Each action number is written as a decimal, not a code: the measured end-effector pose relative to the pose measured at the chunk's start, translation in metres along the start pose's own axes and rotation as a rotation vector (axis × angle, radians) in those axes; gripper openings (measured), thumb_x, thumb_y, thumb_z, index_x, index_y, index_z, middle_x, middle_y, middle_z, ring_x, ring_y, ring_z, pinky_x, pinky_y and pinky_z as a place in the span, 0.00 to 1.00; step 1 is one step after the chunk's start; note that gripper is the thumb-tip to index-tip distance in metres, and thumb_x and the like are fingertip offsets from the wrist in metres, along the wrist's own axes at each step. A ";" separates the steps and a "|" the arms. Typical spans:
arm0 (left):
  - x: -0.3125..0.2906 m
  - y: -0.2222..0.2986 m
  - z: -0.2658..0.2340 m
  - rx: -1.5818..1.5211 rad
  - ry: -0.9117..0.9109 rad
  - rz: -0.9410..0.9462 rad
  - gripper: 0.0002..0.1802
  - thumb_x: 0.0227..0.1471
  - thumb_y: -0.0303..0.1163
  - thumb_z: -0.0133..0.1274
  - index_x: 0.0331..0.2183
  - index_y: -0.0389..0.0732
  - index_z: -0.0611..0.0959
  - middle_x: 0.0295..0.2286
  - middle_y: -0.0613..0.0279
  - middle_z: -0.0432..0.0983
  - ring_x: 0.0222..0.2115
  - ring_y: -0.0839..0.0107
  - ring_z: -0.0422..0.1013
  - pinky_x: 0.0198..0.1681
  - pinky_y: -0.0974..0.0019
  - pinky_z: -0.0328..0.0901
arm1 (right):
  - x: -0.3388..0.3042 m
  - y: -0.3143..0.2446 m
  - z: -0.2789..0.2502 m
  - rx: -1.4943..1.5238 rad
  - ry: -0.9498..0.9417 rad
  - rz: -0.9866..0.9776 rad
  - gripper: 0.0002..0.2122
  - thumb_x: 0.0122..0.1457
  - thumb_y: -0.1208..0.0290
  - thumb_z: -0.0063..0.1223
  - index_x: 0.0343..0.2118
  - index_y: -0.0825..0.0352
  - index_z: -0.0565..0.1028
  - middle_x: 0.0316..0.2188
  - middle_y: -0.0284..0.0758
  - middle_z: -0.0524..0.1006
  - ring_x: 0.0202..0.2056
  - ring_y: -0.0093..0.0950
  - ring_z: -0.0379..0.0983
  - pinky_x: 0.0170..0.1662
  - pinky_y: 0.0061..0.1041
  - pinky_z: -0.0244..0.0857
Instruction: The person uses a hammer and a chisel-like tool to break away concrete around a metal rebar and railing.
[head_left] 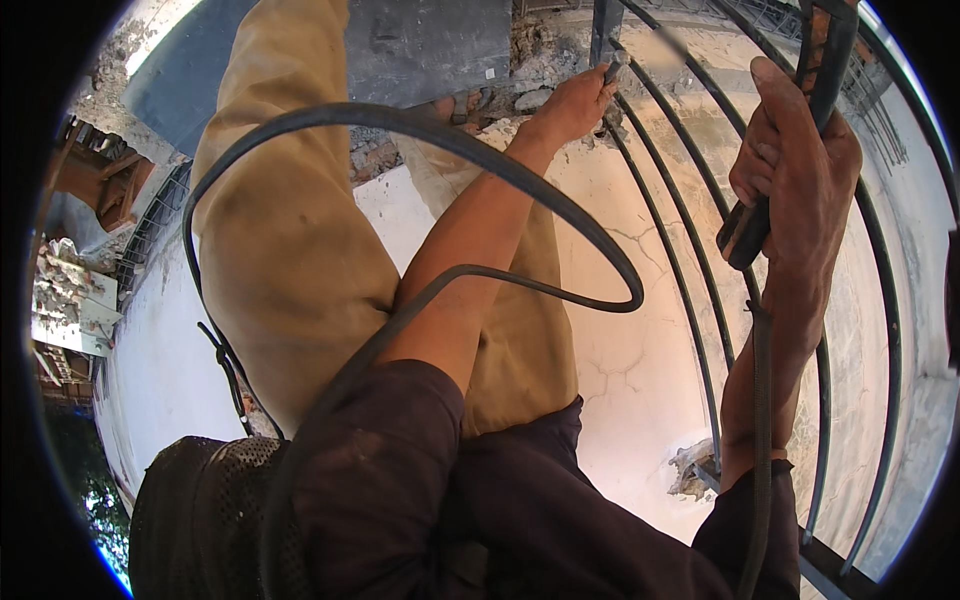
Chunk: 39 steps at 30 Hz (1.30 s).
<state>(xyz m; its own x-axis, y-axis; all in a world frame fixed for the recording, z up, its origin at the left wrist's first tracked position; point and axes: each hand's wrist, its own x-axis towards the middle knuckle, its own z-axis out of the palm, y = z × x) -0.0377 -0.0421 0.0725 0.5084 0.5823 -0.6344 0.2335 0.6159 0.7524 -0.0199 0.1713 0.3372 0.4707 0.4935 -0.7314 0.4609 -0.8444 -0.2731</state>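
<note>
My left hand (572, 108) is stretched forward beside the upright of a dark metal grille (690, 170). Its fingers are closed around a short dark metal piece (612, 72); whether that belongs to the grille is unclear. Raised at the right, my right hand (800, 170) grips a black handled tool (745, 235) with a bent, frame-like upper part. The fingers hide the tool's middle, so its kind does not show. A thick black cable (440, 140) loops over my legs and left arm. Another dark cable (762, 400) lies along my right forearm.
Below me is a pale, cracked wall surface (620, 370) with a broken hole (692, 470). Grey sheets (430, 50) lie ahead among rubble and bricks (375, 160). At the left are broken masonry (75, 290) and a metal lattice (150, 230). The curved grille bars run down my right side.
</note>
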 end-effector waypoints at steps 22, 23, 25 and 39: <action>0.004 0.007 0.001 -0.038 -0.127 -0.036 0.32 0.65 0.47 0.39 0.60 0.32 0.61 0.51 0.41 0.70 0.54 0.47 0.66 0.56 0.55 0.62 | 0.050 -0.049 -0.075 0.065 -0.315 -0.196 0.18 0.67 0.68 0.33 0.16 0.59 0.61 0.12 0.25 0.60 0.15 0.16 0.57 0.22 0.19 0.54; 0.006 0.008 -0.002 -0.038 -0.159 -0.039 0.33 0.65 0.47 0.39 0.60 0.32 0.61 0.51 0.41 0.69 0.54 0.47 0.66 0.56 0.55 0.62 | 0.028 -0.027 -0.026 0.105 -0.079 -0.219 0.16 0.65 0.68 0.39 0.18 0.60 0.62 0.12 0.25 0.60 0.14 0.15 0.55 0.21 0.20 0.52; 0.009 0.012 -0.013 -0.043 -0.256 -0.108 0.33 0.65 0.47 0.38 0.60 0.32 0.61 0.51 0.40 0.69 0.54 0.47 0.65 0.56 0.55 0.62 | 0.013 0.071 0.008 -0.069 0.008 0.111 0.13 0.58 0.68 0.51 0.20 0.62 0.64 0.12 0.24 0.60 0.13 0.14 0.52 0.17 0.21 0.48; 0.006 -0.007 0.011 -0.035 -0.054 -0.025 0.26 0.65 0.46 0.40 0.54 0.35 0.68 0.43 0.42 0.74 0.47 0.47 0.70 0.49 0.51 0.64 | 0.026 0.025 -0.005 0.057 0.010 -0.082 0.13 0.58 0.67 0.51 0.20 0.63 0.66 0.12 0.25 0.62 0.12 0.17 0.55 0.18 0.22 0.53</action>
<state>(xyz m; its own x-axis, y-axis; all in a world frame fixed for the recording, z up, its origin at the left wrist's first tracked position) -0.0277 -0.0484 0.0659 0.5473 0.5374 -0.6416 0.2184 0.6483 0.7294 0.0079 0.1640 0.3141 0.4411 0.5631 -0.6988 0.4548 -0.8115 -0.3669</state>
